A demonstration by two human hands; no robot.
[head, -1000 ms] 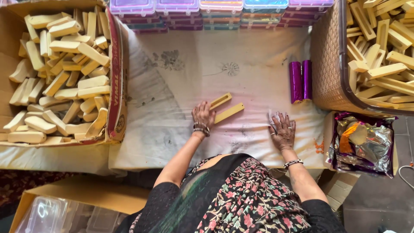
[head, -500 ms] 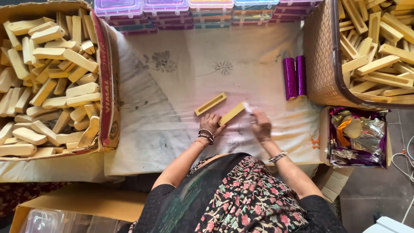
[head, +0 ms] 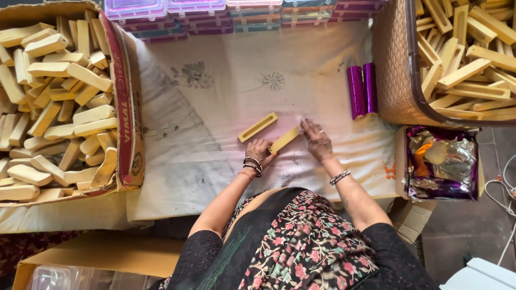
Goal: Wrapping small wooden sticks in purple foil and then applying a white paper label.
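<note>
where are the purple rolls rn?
Head view: the two purple rolls lie side by side on the white cloth, right of centre, against the wicker basket, above the right hand.

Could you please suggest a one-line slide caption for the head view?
Both hands, left hand and right hand, on a yellow block over a white cloth.

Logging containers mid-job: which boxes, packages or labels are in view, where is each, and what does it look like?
Cardboard box: left, brown with a red printed flap, full of yellow bars.
Woven basket: upper right, tan, holding yellow bars.
Plastic cases: top edge, a stacked row with purple, pink and blue lids.
Foil package: right, crinkled purple and silver, in a small box.
</note>
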